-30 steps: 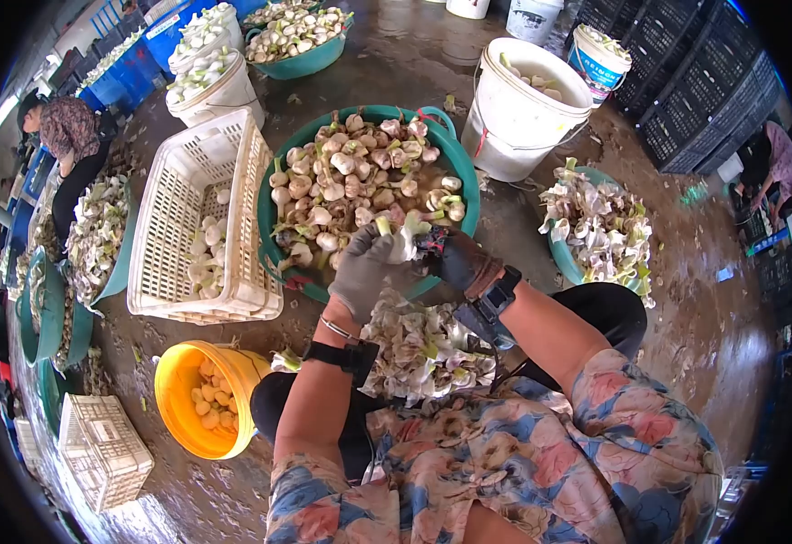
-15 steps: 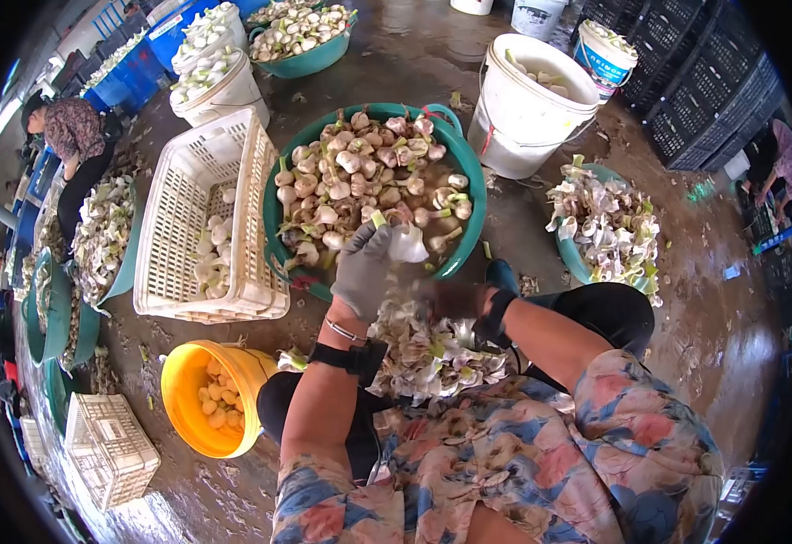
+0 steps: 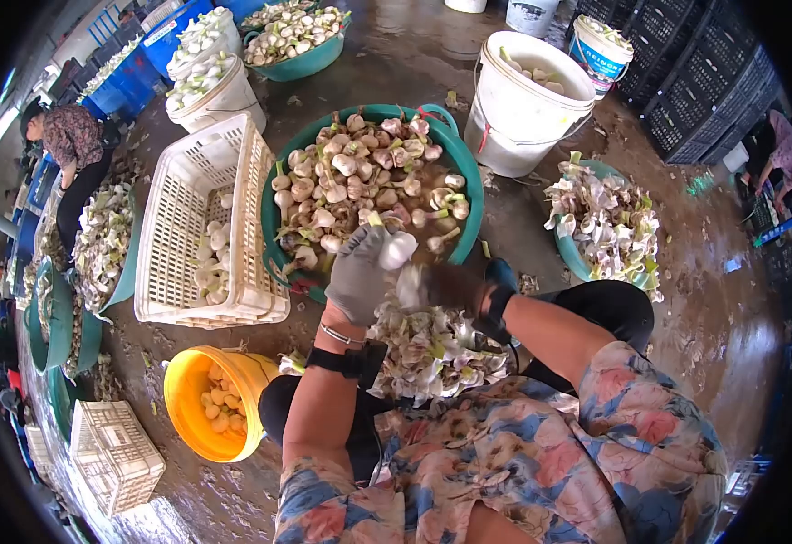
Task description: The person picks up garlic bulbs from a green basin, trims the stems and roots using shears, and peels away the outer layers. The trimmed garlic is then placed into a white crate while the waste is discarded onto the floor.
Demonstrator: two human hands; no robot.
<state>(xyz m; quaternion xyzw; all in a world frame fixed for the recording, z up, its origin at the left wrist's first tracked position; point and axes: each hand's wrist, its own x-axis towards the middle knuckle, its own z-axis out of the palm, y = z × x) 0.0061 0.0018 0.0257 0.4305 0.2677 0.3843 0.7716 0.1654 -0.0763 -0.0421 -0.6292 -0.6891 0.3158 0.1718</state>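
Observation:
My left hand (image 3: 358, 274), in a grey glove, is closed around a garlic bulb (image 3: 398, 251); its smooth white side and a short green stem end show beside the fingers. Just to the right, my right hand (image 3: 449, 288) wears a dark glove and is smeared by motion. A pale, blurred piece, perhaps garlic skin (image 3: 410, 286), is at its fingertips. Beyond both hands stands a green tub (image 3: 476, 186) heaped with unpeeled garlic bulbs (image 3: 346, 165). Below them, a pile of loose garlic skins (image 3: 437, 354) lies at my lap.
A white crate (image 3: 153, 272) with some bulbs stands left of the tub. Nearer is a yellow bucket (image 3: 264, 381) holding pale round pieces. At right are a white bucket (image 3: 514, 136) and a basin of peelings (image 3: 605, 222). Other people (image 3: 69, 136) sit farther off.
The bulb in my left hand now looks rounder and cleaner, where loose skin hung before. My right hand has shifted slightly left and down, with a pale blur at its fingers.

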